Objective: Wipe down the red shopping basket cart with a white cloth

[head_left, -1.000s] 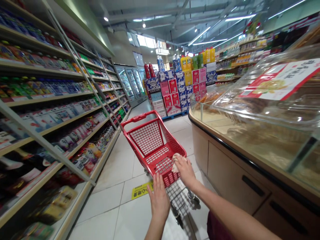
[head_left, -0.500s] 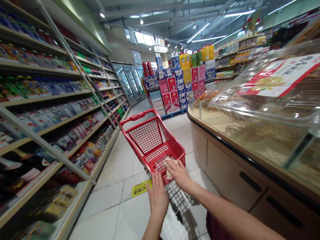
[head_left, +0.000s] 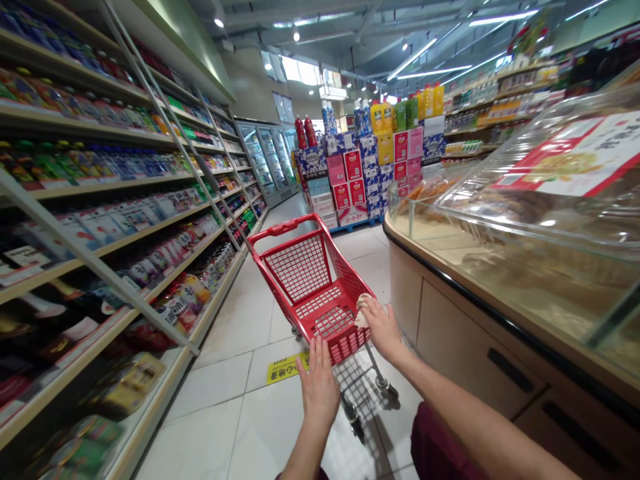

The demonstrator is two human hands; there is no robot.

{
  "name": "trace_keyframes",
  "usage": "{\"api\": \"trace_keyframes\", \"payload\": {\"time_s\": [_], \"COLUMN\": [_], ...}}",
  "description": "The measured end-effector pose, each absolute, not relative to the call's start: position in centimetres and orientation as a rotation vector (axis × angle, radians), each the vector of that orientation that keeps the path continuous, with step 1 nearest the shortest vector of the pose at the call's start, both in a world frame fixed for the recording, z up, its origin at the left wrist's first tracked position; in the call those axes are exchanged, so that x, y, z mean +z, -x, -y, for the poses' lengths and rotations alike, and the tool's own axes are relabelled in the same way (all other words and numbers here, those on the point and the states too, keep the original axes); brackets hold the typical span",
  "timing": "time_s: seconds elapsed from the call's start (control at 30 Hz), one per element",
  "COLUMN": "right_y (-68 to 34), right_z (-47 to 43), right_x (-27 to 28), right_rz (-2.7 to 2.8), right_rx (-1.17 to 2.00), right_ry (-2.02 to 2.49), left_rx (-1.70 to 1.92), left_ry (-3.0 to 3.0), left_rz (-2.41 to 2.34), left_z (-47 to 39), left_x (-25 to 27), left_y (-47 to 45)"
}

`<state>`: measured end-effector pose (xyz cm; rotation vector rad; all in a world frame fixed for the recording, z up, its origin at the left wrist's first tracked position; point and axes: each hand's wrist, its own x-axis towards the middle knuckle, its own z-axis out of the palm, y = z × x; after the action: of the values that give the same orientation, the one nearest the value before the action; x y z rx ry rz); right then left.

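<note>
A red plastic shopping cart (head_left: 346,265) with grid-like walls stands in front of me on the tiled floor, its handle on the far side. My left hand (head_left: 320,387) rests its fingertips on the cart's near rim, fingers stretched out and thumb apart. In my right hand (head_left: 384,332) is a crumpled whitish cloth (head_left: 362,311), pressed against the cart's right rim near the front corner. The fingers bend over the cloth and cover part of it. Below the basket, the metal legs end in casters (head_left: 387,387).
Drink shelves (head_left: 125,247) line the left side. At right stands a curved counter (head_left: 407,293) with a plastic food box (head_left: 545,180). Stacked cartons (head_left: 350,187) rise beyond the cart, near glass-door fridges (head_left: 267,160). A yellow sign (head_left: 287,369) lies on the floor.
My right hand has moved the cloth from inside the basket's near end to its right rim. The left hand stays on the near rim. The view has shifted slightly.
</note>
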<state>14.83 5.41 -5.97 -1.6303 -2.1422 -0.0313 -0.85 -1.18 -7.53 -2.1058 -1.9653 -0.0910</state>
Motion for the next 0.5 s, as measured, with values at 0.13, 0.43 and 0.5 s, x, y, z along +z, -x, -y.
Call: {"api": "trace_keyframes", "payload": {"time_s": [0.13,0.43,0.5], "right_y": [-13.8,-14.9,-14.2], "right_z": [-5.0,-5.6,-5.3], "right_x": [-6.3,-5.7,-6.0], "right_rz": [2.302,2.188,2.349], "right_rx": [-0.050,-0.042,-0.048], "right_ry": [1.387,1.605,1.360], "left_rx": [-0.129,-0.063,-0.062], "left_ry": [2.083,2.120,2.100], "left_rz": [2.001,1.978,1.987], "left_z": [0.7,0.3,0.3], "left_x": [-7.1,-6.8,-7.0], "left_y": [0.7,1.2,1.1]}}
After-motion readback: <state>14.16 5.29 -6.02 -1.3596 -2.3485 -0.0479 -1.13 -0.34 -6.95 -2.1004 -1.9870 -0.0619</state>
